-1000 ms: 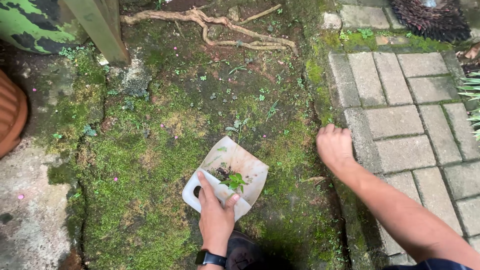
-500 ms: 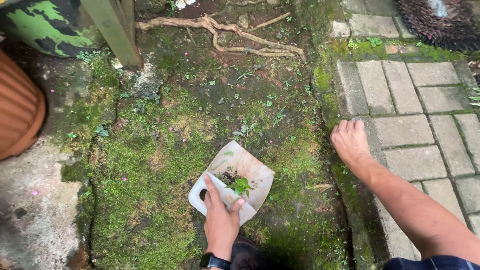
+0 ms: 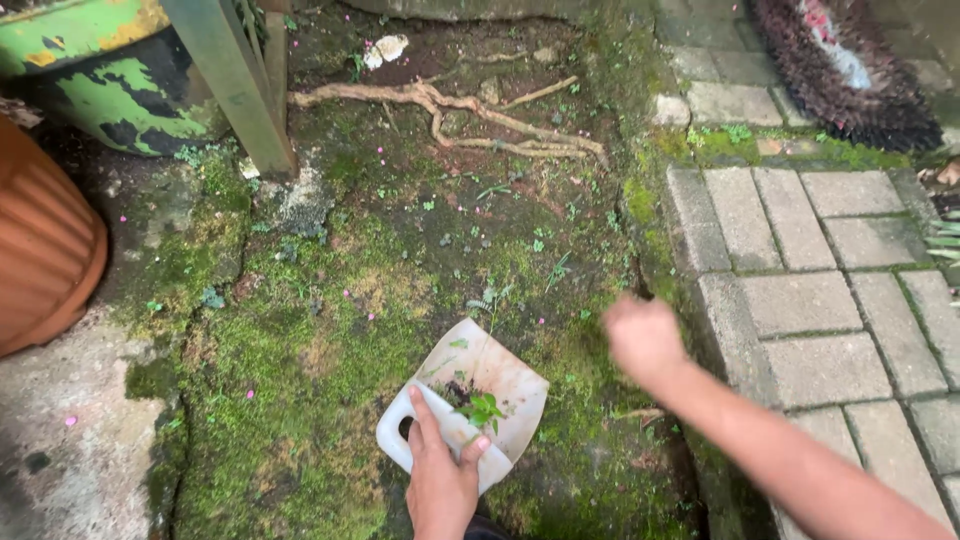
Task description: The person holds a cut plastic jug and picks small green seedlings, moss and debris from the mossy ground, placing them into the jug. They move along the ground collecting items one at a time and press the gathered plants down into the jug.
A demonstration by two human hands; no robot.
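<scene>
Moss covers most of the ground (image 3: 300,400), a soft uneven green mat broken by patches of bare dark soil and speckled with tiny pink petals. On it, near the bottom edge of the mossy patch, lies a white plastic scoop (image 3: 465,405) cut from a jug, flat and wide at its open mouth, with a handle loop at its lower left. Inside sit a clump of dark soil and a small green seedling (image 3: 483,408) with fresh leaves. The left hand (image 3: 440,480) grips the scoop's rear edge, fingers laid over the rim (the wrist is cut off by the frame). The right hand (image 3: 642,338) hovers above the moss beside the paving, blurred, so I cannot tell whether it is open or closed. Grey paving bricks (image 3: 800,300), rectangular with mossy joints, fill the right side. A pale twisted root (image 3: 450,115) crosses the far soil. At the left edge curves a ribbed terracotta pot (image 3: 45,250), only partly visible, beyond it a green peeling drum (image 3: 100,80) and a slanted green post (image 3: 235,85).
</scene>
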